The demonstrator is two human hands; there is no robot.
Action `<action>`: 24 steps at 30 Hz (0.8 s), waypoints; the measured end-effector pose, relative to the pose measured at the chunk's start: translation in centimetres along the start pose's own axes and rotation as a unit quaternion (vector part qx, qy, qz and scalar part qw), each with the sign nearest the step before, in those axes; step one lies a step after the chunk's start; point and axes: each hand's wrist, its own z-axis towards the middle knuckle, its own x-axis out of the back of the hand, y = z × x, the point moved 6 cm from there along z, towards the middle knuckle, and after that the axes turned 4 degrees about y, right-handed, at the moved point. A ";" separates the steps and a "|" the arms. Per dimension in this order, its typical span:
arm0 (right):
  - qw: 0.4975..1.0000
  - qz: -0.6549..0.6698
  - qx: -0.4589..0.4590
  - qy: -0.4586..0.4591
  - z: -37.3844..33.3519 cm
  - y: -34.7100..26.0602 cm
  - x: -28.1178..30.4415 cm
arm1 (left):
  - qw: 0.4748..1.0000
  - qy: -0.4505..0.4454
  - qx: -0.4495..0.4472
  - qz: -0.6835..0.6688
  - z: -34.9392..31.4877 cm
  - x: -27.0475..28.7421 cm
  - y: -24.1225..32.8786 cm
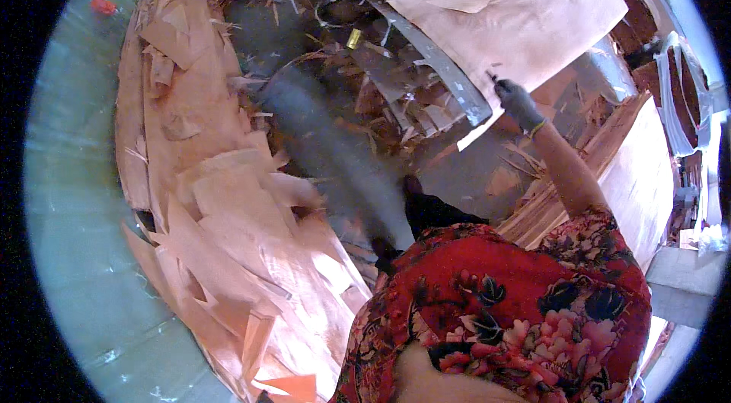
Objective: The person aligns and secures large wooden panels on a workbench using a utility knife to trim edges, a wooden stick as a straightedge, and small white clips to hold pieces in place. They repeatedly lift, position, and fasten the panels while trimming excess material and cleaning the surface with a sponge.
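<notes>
Extending from a red floral sleeve [582,239], the right arm ends in a grey-gloved hand [518,103], fingers partly curled; whether they grip anything cannot be told. The left hand is out of view. Just beside the fingers, a large pale veneer sheet [533,22] covers the bench [461,91] near its closest corner, where a narrow pale strip [478,135] sticks out. Beyond the bench's left edge lie scraps [434,115], then a long heap of torn veneer [236,201].

left arm [430,382]: cut off by lower edge; pale sheet [502,30]: far side cropped; right fingers [505,88]: grip unclear
</notes>
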 end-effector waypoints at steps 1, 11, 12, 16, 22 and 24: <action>0.999 0.027 -0.019 0.032 1.4 -2.3 -0.1 | 1.000 0.001 0.015 0.011 -0.1 1.2 0.4; 0.931 -0.317 -0.050 0.173 12.1 -4.0 0.5 | 0.999 -0.008 -0.028 0.016 9.0 14.7 14.6; 0.950 -0.264 -0.005 0.168 12.2 -6.0 0.9 | 0.999 -0.021 -0.036 0.013 10.0 14.7 16.6; 0.946 0.324 -0.023 -0.018 11.2 -9.3 -6.1 | 0.991 -0.113 -0.073 0.009 13.6 9.7 25.5; 0.752 0.609 -0.244 -0.062 10.9 -21.4 -16.6 | 0.941 -0.270 -0.192 0.069 23.3 2.1 40.8; 0.676 0.655 -0.337 0.020 12.0 -19.7 -21.2 | 0.921 -0.276 -0.256 0.101 27.9 1.2 45.9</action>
